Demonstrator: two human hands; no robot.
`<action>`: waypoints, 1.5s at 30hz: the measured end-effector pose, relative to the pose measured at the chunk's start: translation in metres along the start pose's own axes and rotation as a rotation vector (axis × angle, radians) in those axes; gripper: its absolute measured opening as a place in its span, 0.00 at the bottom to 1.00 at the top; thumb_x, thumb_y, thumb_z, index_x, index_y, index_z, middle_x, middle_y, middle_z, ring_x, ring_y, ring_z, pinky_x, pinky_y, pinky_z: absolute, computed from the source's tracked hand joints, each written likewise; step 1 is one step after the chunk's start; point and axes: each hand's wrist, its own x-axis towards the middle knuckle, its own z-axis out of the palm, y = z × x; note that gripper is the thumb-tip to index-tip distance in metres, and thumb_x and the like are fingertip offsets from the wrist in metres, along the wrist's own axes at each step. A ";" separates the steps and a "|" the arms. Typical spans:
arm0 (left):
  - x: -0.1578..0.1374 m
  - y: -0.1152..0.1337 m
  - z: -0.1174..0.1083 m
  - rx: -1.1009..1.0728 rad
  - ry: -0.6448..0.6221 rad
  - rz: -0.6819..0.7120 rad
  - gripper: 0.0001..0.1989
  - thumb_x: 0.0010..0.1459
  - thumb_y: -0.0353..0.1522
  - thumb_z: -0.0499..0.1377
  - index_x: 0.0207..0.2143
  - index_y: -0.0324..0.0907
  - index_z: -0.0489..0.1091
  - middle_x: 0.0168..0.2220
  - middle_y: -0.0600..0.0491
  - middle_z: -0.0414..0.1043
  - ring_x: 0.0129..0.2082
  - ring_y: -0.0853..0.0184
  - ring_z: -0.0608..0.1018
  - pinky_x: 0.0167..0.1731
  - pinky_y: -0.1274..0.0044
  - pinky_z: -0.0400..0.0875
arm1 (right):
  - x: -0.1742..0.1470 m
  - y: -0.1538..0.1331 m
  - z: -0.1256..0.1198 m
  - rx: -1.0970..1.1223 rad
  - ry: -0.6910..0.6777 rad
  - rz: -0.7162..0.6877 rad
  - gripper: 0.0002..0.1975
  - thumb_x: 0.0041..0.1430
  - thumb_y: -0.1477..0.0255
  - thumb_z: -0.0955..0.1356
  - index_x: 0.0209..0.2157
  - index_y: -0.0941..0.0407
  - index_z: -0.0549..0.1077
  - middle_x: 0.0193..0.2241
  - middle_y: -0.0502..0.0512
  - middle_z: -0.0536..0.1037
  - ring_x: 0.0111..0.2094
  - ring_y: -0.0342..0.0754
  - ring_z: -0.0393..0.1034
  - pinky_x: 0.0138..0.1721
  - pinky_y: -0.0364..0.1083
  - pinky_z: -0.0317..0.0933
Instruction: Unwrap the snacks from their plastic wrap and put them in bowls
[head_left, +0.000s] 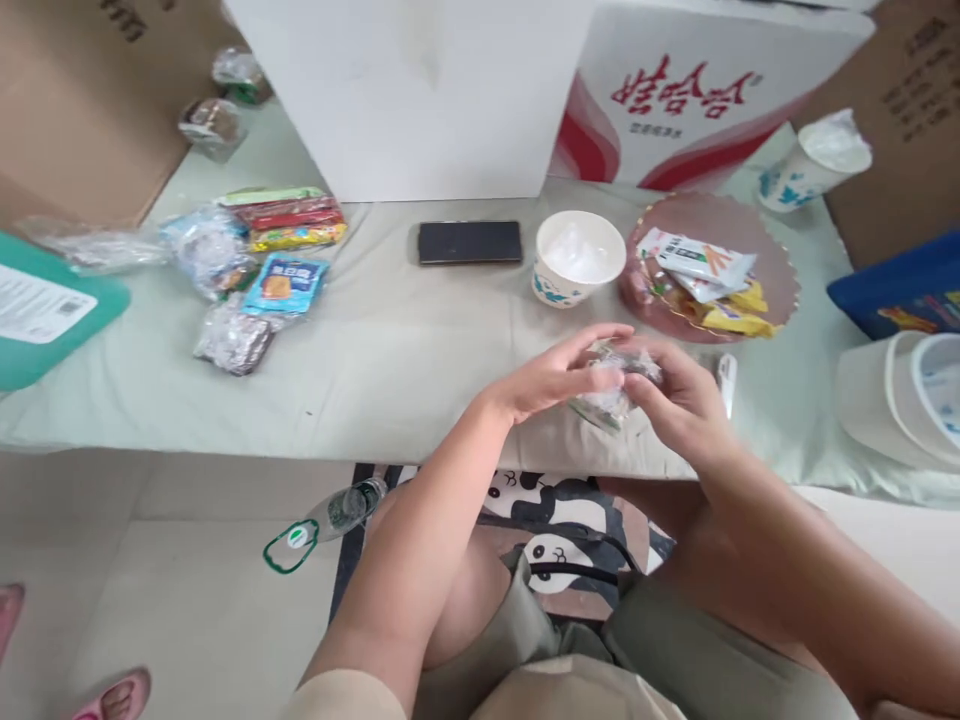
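Near the table's front edge, both hands close around a small package in crinkled see-through plastic wrap [604, 405]; its contents are mostly hidden, with some dark and greenish parts showing. My left hand [551, 378] grips it from the left, thumb across the top. My right hand [679, 395] holds the opposite side, its thumb meeting the left one over the wrap. Just beyond stands a paper cup [574, 285] with white plastic inside. To its right, a pink scalloped plate [679, 215] bears several wrapped snacks [705, 262].
A black phone [469, 243] lies mid-table before a white box [427, 120]. Packaged snacks [285, 285] are heaped at left. White tubs [885, 400] stand at right, near a blue pack [900, 285]. Below, a bottle [349, 508] is on the floor; another person's foot [118, 698] shows.
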 end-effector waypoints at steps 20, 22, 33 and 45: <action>0.033 -0.036 0.006 0.545 0.300 0.193 0.09 0.60 0.42 0.64 0.35 0.46 0.73 0.36 0.53 0.72 0.29 0.70 0.71 0.30 0.75 0.70 | -0.030 0.085 -0.100 -0.519 0.079 0.663 0.20 0.52 0.62 0.74 0.46 0.54 0.75 0.29 0.54 0.80 0.28 0.54 0.72 0.32 0.51 0.62; 0.034 -0.038 0.009 0.578 0.288 0.195 0.08 0.56 0.36 0.65 0.38 0.47 0.71 0.37 0.53 0.72 0.29 0.71 0.72 0.30 0.76 0.71 | -0.029 0.085 -0.097 -0.576 0.044 0.656 0.19 0.50 0.65 0.74 0.44 0.54 0.76 0.29 0.54 0.80 0.28 0.55 0.71 0.31 0.51 0.60; 0.022 -0.040 0.008 0.586 0.389 0.182 0.24 0.56 0.32 0.65 0.54 0.49 0.62 0.39 0.55 0.73 0.30 0.71 0.77 0.31 0.78 0.74 | -0.039 0.033 -0.092 0.576 0.169 0.491 0.26 0.52 0.48 0.74 0.23 0.50 0.60 0.14 0.42 0.59 0.10 0.42 0.55 0.12 0.46 0.51; 0.018 -0.033 0.006 0.873 0.461 0.290 0.12 0.62 0.35 0.62 0.48 0.46 0.73 0.47 0.50 0.77 0.38 0.67 0.76 0.35 0.77 0.71 | -0.022 0.034 -0.039 0.679 0.265 0.410 0.26 0.51 0.42 0.72 0.32 0.50 0.67 0.18 0.45 0.70 0.18 0.46 0.68 0.21 0.46 0.64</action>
